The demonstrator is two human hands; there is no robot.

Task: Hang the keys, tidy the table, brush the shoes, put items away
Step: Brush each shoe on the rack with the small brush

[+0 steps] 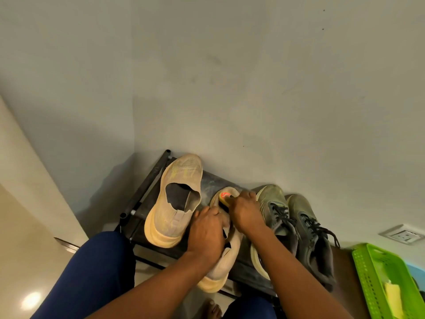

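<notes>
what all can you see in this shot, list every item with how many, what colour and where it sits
beige slip-on sneakers: two, beige with pale orange soles, on the left half of the rack top; the right one lies under the hands.
grey lace-up sneakers: two, grey-green with black laces, side by side on the right of the rack.
shoe brush: one, yellowish with an orange-red label, on the toe of the right beige sneaker.
shoe rack: one, black, against the wall.
plastic basket: one, bright green, far right, something pale yellow inside.
wall socket: one, white, right wall.
left hand: grips the right beige sneaker.
right hand: holds the brush.
</notes>
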